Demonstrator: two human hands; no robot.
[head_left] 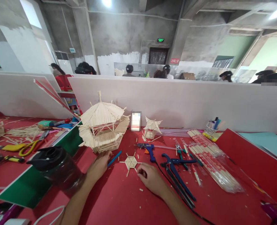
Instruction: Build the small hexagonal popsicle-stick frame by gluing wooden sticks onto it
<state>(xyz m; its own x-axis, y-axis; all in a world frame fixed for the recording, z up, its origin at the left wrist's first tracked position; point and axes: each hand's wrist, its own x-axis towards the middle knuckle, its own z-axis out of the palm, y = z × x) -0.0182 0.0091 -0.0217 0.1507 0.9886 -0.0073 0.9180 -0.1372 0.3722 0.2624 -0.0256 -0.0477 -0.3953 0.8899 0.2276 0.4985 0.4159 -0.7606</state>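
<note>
Head view: nearest, two bare forearms reach forward over the red tabletop [119, 206], and a dark see-through bottle with black lid [61, 172] stands beside the left one. The two hands are well apart from each other. The right hand [150, 179] is loosely curled, with a small hollow between thumb and fingers; I cannot tell whether the fingertips pinch something. The left hand [102, 162] has bent fingers and lies low near the table; a thin blue pen-like stick [115, 158] sticks out beside its fingers, but whether it is gripped or only touched cannot be told.

Between the hands, closer to the right one, lies a small flat hexagonal web of pale wooden sticks with spokes pointing outward [131, 162]. Its right side is just beside the right fingers; contact is not clear.

To the right of the right hand lies a blue-handled cutting tool with dark parts [180, 181], and farther right are clear plastic packs of pale sticks with red print [213, 159]. Beyond the web is a blue glue gun with orange trigger [149, 150].

Farther, just past the left hand, stands a large two-tier pavilion of pale sticks [102, 114]; a small pavilion of the same material [152, 126] stands to its right. Behind them is a long white partition board [176, 103].
</note>
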